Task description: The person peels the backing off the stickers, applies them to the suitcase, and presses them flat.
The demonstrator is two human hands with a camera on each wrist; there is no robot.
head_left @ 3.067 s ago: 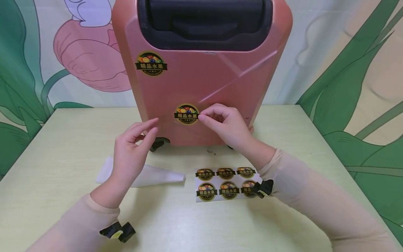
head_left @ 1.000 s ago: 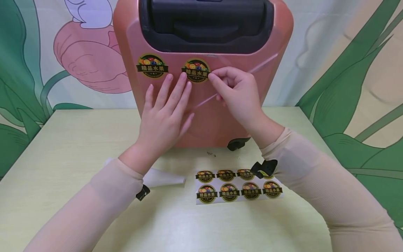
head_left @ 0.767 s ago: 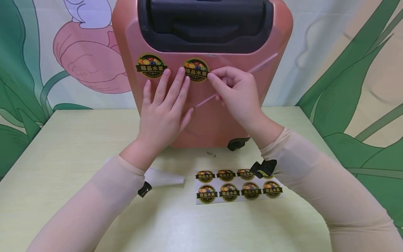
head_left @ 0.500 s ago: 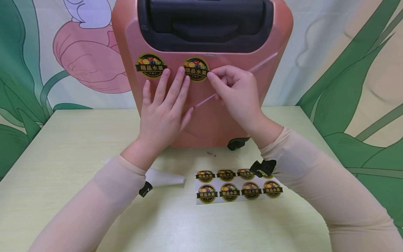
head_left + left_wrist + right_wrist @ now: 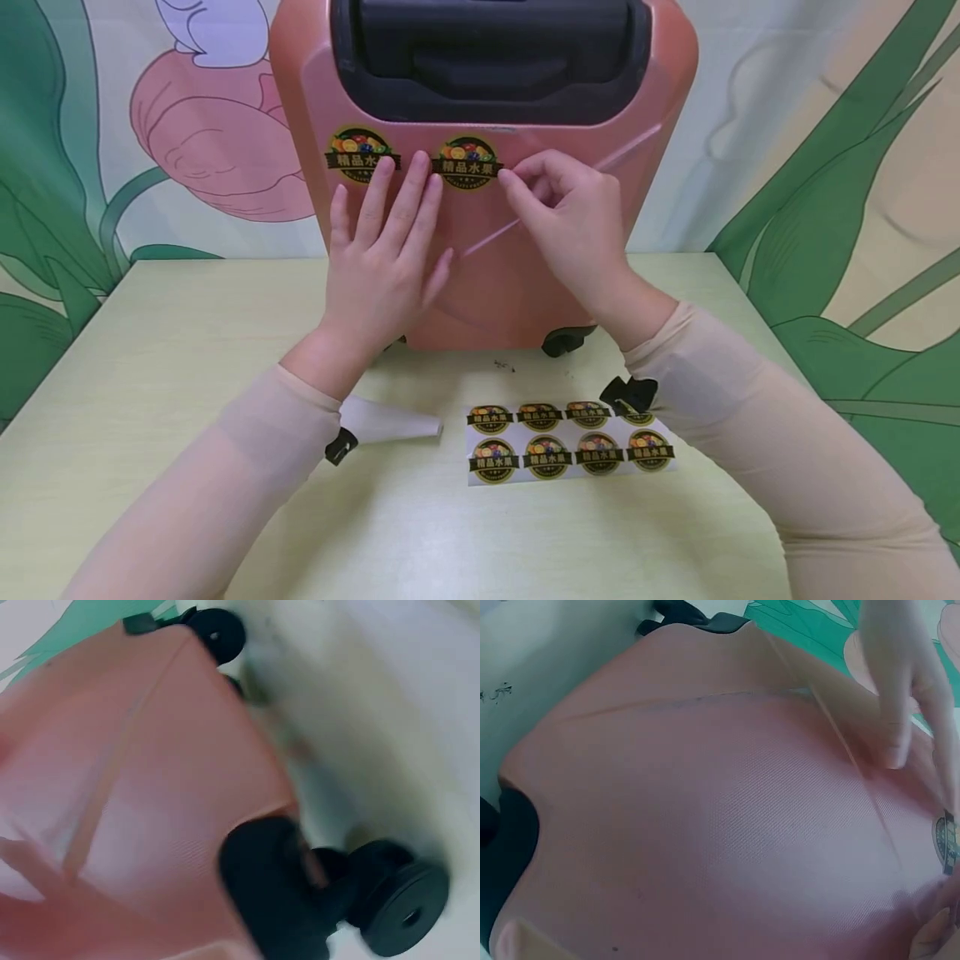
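A round black and gold fruit sticker (image 5: 467, 158) lies against the front of a pink suitcase (image 5: 517, 292), just below the black handle recess. My right hand (image 5: 573, 221) pinches the sticker's right tip between thumb and index finger. My left hand (image 5: 378, 258) is spread with straight fingers on the suitcase front, left of that sticker. Its fingertips overlap the lower right of a matching sticker (image 5: 352, 148) at the upper left. In the right wrist view the pinched sticker (image 5: 945, 838) shows only partly at the right edge. The left wrist view shows the suitcase's lower part.
A sheet of stickers (image 5: 521, 439) lies on the pale table (image 5: 187, 350) in front of the suitcase. Left of it is a folded white paper (image 5: 393, 422), partly behind the left forearm. Suitcase wheels (image 5: 405, 907) stand on the table. A patterned backdrop (image 5: 750, 167) hangs behind.
The right hand has carried the sticker from low on the suitcase up beside the first one. The left hand has risen onto the suitcase, then slid slightly left, off the sticker's left end.
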